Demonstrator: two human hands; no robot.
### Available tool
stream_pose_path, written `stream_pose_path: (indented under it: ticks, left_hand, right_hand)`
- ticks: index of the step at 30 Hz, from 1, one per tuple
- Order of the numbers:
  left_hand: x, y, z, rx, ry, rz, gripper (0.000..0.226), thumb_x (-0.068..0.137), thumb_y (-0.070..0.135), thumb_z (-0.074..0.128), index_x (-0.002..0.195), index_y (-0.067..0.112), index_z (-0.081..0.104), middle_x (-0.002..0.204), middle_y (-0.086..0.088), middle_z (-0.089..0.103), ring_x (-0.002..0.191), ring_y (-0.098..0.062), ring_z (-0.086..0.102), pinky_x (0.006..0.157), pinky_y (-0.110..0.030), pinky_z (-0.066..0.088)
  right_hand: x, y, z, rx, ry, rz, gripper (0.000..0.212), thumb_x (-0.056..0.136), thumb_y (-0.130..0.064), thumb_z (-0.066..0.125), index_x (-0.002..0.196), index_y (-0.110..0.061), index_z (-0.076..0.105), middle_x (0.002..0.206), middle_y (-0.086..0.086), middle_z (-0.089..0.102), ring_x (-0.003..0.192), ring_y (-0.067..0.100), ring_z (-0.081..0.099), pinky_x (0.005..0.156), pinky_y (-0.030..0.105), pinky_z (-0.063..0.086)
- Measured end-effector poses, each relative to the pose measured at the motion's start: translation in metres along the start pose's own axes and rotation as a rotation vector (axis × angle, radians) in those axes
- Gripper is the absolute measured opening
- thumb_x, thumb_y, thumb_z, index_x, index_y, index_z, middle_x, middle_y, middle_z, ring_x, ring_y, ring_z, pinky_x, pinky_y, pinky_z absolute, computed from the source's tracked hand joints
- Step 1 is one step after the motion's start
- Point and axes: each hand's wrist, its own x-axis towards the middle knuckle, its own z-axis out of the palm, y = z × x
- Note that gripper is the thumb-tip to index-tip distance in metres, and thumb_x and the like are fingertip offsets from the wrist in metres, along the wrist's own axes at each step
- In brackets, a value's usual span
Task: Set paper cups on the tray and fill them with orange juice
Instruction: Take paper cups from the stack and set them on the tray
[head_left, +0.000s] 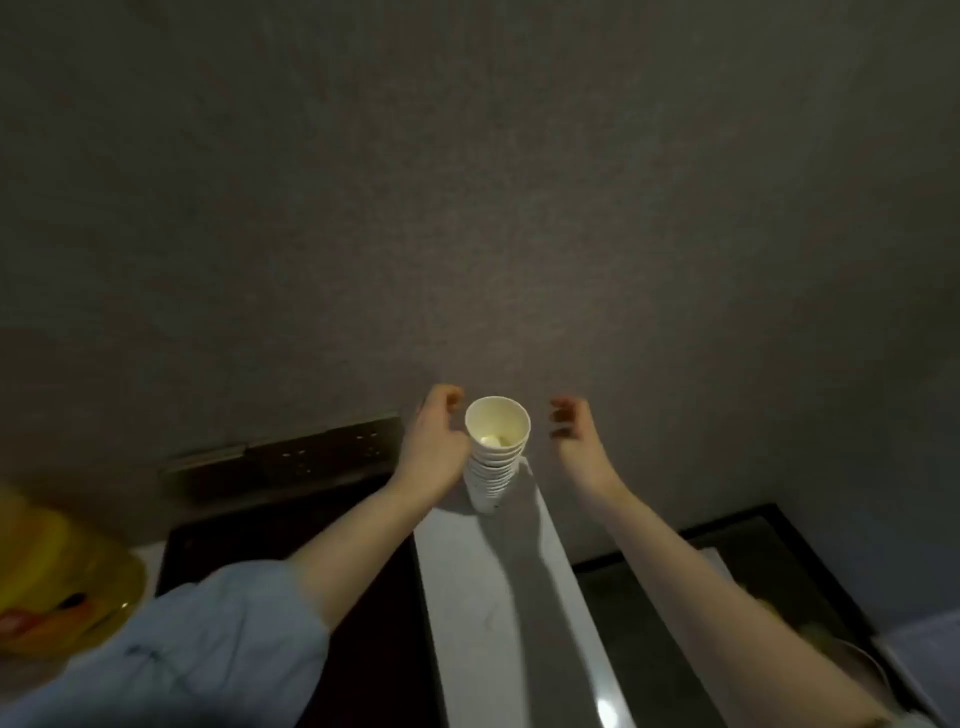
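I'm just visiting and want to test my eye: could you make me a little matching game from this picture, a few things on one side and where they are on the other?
Things:
1. stack of paper cups
2. left hand
3. right hand
4. yellow bottle

Places:
A. far left edge of the picture
B. against the stack's left side
C. on the white strip, between the hands
D. apart from the stack, fingers loosely curled

Pairs: 1-C, 2-B, 3-D, 4-A

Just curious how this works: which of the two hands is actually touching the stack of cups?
The left hand touches the stack of paper cups at its side; the right hand is apart from it.
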Motion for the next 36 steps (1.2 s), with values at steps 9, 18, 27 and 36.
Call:
stream_pose_path:
  ticks: [9,18,27,36]
  left_hand:
    - [0.003,-0.021,0.027,-0.022,-0.052,-0.060,0.083,0.069,0.009,0.082,0.140,0.018,0.040,0.138,-0.006,0.051,0.128,-0.023,0.049,0.107,-0.044,0.041]
    - [-0.012,-0.016,0.022,0.091,-0.023,0.027,0.087,0.071,0.028,0.083,0.143,0.034,0.033,0.139,-0.002,0.045,0.128,-0.022,0.044,0.102,-0.038,0.044]
    - [-0.080,0.003,-0.097,0.360,0.144,0.375,0.071,0.067,0.044,0.080,0.128,0.030,0.047,0.123,0.018,0.044,0.114,0.000,0.044,0.091,-0.019,0.040]
    - [-0.127,-0.009,-0.196,0.595,0.291,0.427,0.068,0.075,0.047,0.071,0.135,0.027,0.046,0.128,0.007,0.050,0.117,-0.014,0.047,0.095,-0.031,0.043]
  right_hand:
    - [0.000,0.048,0.041,0.055,-0.258,-0.039,0.100,0.053,-0.003,0.085,0.134,-0.029,0.031,0.128,0.000,0.055,0.119,0.013,0.056,0.092,0.029,0.053]
    - [-0.010,0.052,0.047,-0.161,-0.111,-0.195,0.073,0.056,-0.038,0.079,0.114,-0.060,0.041,0.111,-0.023,0.063,0.105,-0.003,0.060,0.081,0.025,0.051]
    - [-0.061,-0.018,0.097,-0.080,-0.282,-0.517,0.078,0.066,-0.036,0.084,0.133,-0.043,0.045,0.125,-0.018,0.060,0.114,0.003,0.059,0.084,0.022,0.053]
    - [-0.119,-0.063,0.183,0.018,-0.396,-0.537,0.075,0.069,-0.042,0.084,0.133,-0.043,0.044,0.126,-0.015,0.061,0.116,0.004,0.059,0.090,0.022,0.051]
